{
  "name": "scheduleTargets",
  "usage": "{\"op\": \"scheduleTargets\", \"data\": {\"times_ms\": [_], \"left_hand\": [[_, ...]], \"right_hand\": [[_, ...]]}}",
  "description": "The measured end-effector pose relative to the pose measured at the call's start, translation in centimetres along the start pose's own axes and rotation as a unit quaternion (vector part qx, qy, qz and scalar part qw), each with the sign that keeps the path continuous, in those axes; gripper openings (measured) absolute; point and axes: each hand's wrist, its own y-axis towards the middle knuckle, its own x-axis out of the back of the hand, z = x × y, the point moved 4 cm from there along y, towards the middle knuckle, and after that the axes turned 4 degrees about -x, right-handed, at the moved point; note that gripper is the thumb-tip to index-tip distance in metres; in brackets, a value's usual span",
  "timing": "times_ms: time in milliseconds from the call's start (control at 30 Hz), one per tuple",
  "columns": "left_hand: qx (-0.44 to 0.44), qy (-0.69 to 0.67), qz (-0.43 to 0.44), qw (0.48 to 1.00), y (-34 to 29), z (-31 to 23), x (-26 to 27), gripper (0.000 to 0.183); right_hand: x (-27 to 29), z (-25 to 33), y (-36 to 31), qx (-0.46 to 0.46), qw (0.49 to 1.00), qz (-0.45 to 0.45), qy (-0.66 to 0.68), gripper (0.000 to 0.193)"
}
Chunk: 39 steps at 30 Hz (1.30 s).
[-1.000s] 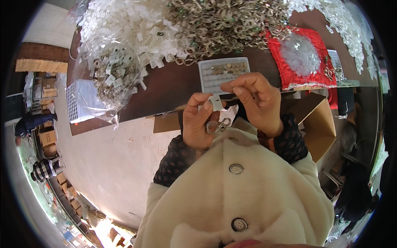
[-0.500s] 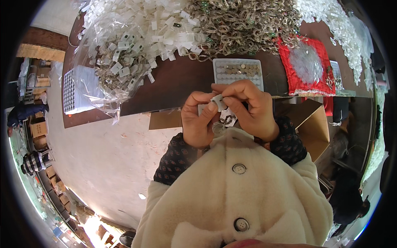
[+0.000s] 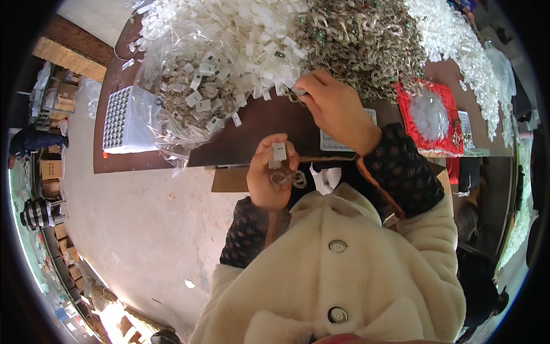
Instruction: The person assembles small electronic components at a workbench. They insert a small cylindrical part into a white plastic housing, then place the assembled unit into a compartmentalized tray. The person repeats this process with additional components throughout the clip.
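My left hand (image 3: 264, 180) is closed over the near table edge, gripping a small white plastic tag (image 3: 279, 152) with a dark mark on it. Thin brownish and clear loops (image 3: 281, 179) hang by its fingers and palm. Stretched across the table, my right hand (image 3: 338, 106) pinches something small and pale at its fingertips, too small to make out. Those fingertips are where the heap of white tags (image 3: 240, 43) meets the heap of brownish loops (image 3: 358, 51). A white tray (image 3: 335, 144) lies partly hidden under my right wrist.
A clear plastic bag (image 3: 197, 129) of tagged loops lies on the left of the table, beside stacked white trays (image 3: 123, 123). To the right is a red cloth (image 3: 407, 123) with clear plastic pieces (image 3: 428, 112). A cardboard box (image 3: 229, 179) stands below the table edge.
My hands have parted from the white piece they both held. My right hand has gone forward to the heaps; my left has stayed near my body with a tag. The view has shifted slightly.
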Motion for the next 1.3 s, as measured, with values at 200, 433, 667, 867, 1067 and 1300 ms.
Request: {"op": "scheduleTargets", "data": {"times_ms": [200, 433, 667, 867, 1067, 1300], "left_hand": [[-0.010, 0.104, -0.071, 0.992, -0.1, -0.5, 1.0, 0.015], [0.029, 0.128, -0.064, 0.989, 2.7, -0.6, 0.5, 0.019], [0.034, 0.089, -0.073, 0.993, 3.1, -0.9, 1.7, 0.030], [0.016, 0.095, -0.072, 0.993, 1.8, -1.0, 2.2, 0.037], [0.000, 0.110, -0.066, 0.992, 1.5, -1.0, 2.4, 0.041], [-0.004, 0.133, -0.050, 0.990, 1.2, -1.0, 1.3, 0.041]], "right_hand": [[-3.2, -1.8, 2.7, 0.006, 0.985, 0.058, -0.161, 0.016], [-0.5, 0.5, -0.4, 0.035, 0.995, 0.062, 0.071, 0.012], [-0.9, 0.8, 1.1, 0.060, 0.987, 0.082, 0.126, 0.014], [-3.1, -0.9, 6.2, 0.058, 0.976, -0.075, -0.196, 0.016], [-1.9, -2.1, 5.9, -0.005, 0.999, -0.051, -0.001, 0.018], [1.4, -1.8, 4.4, -0.110, 0.895, -0.008, 0.433, 0.013]]}}
